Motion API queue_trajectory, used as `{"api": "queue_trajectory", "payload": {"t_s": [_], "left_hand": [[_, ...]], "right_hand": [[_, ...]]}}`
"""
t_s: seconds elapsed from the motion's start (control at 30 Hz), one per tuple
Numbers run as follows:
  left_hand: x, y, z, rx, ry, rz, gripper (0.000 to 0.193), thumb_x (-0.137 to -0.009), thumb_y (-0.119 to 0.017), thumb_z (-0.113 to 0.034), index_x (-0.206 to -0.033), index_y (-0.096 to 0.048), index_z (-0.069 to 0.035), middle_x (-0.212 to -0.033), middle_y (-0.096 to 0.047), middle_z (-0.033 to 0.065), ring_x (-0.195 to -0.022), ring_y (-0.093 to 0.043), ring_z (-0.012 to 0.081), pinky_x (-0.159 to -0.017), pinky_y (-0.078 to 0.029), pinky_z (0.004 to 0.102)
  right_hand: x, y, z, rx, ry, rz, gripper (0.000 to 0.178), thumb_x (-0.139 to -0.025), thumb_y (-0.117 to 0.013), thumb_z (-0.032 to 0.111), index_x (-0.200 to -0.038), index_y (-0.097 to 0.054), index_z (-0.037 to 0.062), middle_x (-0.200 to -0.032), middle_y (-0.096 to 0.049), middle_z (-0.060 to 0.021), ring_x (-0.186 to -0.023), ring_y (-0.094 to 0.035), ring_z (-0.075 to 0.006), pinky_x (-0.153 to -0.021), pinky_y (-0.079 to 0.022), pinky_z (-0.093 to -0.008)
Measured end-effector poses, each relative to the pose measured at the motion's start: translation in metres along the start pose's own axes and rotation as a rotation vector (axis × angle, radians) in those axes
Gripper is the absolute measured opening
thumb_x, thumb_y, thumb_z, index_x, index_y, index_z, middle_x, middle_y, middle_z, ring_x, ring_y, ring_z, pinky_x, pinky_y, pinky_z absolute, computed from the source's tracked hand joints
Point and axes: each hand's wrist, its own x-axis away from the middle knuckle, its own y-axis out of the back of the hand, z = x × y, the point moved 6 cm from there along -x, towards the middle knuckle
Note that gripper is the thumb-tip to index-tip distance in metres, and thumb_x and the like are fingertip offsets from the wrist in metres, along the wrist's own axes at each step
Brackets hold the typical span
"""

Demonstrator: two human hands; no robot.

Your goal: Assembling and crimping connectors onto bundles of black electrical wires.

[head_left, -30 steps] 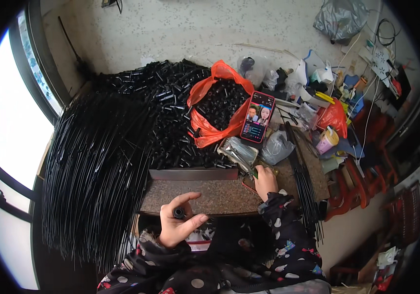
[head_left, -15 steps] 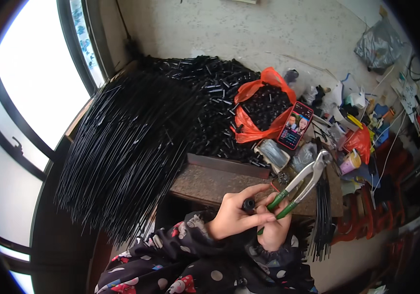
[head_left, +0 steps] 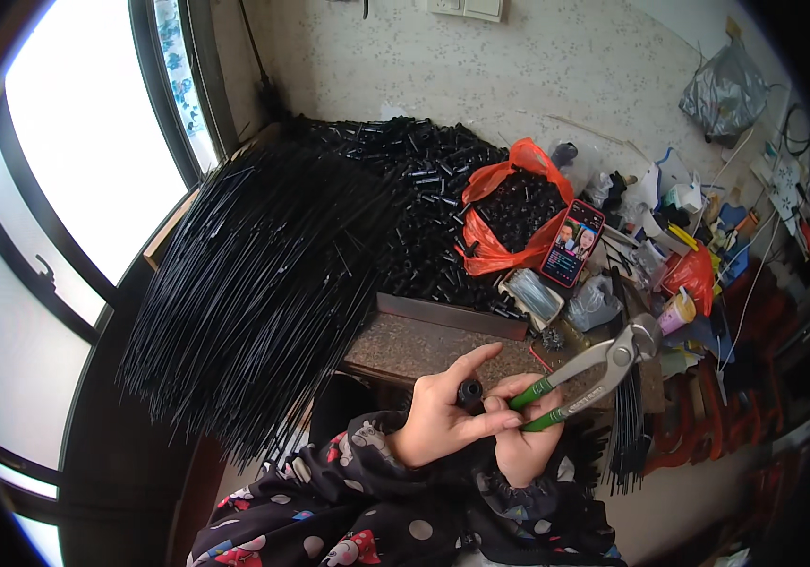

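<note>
My left hand (head_left: 435,416) is closed around a short black plastic tube (head_left: 470,391), its open end facing up. The index finger of that hand points out over the bench. Close against it, my right hand (head_left: 525,455) grips steel pincers (head_left: 622,353) by their green handles. The pincers' head points up and to the right, away from my hands. My left thumb reaches across to the right hand's fingers. Whether anything thin lies between the fingertips is hidden.
A low metal strip (head_left: 452,316) edges the brown bench (head_left: 405,347). Behind it lies a heap of black tubes (head_left: 424,222), with long black rods (head_left: 244,302) at left. A red bag (head_left: 490,250) of black pieces, a phone (head_left: 572,243) and a small tray (head_left: 531,296) sit farther right.
The pincers have tipped down to the right. My left index finger has stretched out from the right hand. The view has shifted slightly.
</note>
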Motion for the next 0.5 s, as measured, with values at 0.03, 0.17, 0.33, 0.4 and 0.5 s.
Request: {"api": "queue_trajectory", "payload": {"t_s": [0.03,0.17,0.33,0.4,0.5], "left_hand": [[0.001,0.002,-0.002,-0.004,-0.034,-0.014,0.072,-0.063,-0.08,-0.03,-0.12,-0.049,0.003,-0.063,-0.052,0.0034,-0.056,-0.048,0.0066,-0.051,-0.04,0.0202],[0.003,0.0,-0.001,0.019,-0.056,-0.034,0.073,-0.063,-0.08,-0.031,-0.12,-0.049,0.003,-0.063,-0.053,0.0036,-0.056,-0.049,0.0067,-0.051,-0.04,0.0201],[-0.002,-0.001,-0.005,0.003,0.009,0.049,0.071,-0.064,-0.08,-0.03,-0.119,-0.05,0.003,-0.059,-0.052,0.002,-0.054,-0.048,0.0067,-0.051,-0.039,0.0201],[-0.005,-0.002,-0.002,0.06,-0.015,0.082,0.071,-0.063,-0.08,-0.031,-0.118,-0.05,0.002,-0.057,-0.05,0.0017,-0.053,-0.047,0.0067,-0.05,-0.039,0.0203],[-0.008,-0.004,-0.001,0.088,-0.03,0.135,0.072,-0.064,-0.079,-0.031,-0.12,-0.049,0.002,-0.056,-0.048,0.0018,-0.053,-0.048,0.0069,-0.05,-0.038,0.0205]], "right_hand": [[0.001,-0.002,0.001,-0.002,0.003,0.004,0.024,-0.078,-0.06,-0.006,-0.094,-0.044,0.001,-0.082,-0.055,-0.0075,-0.075,-0.055,-0.01,-0.069,-0.046,-0.0221],[0.002,-0.004,-0.001,-0.158,-0.099,-0.025,0.024,-0.078,-0.058,-0.005,-0.095,-0.043,0.002,-0.083,-0.053,-0.0074,-0.073,-0.052,-0.0108,-0.067,-0.044,-0.0223],[0.001,-0.001,-0.005,-0.169,-0.133,-0.035,0.024,-0.077,-0.057,-0.003,-0.096,-0.043,0.0023,-0.082,-0.051,-0.0073,-0.07,-0.049,-0.0106,-0.065,-0.041,-0.0214],[0.0,-0.002,-0.006,-0.22,-0.064,0.042,0.025,-0.077,-0.058,-0.002,-0.096,-0.043,0.002,-0.082,-0.051,-0.0075,-0.069,-0.048,-0.0099,-0.064,-0.04,-0.0209],[-0.001,-0.002,-0.007,-0.262,-0.105,0.015,0.023,-0.077,-0.059,-0.002,-0.094,-0.043,0.0014,-0.082,-0.051,-0.0074,-0.071,-0.049,-0.0106,-0.066,-0.04,-0.0214]]}}
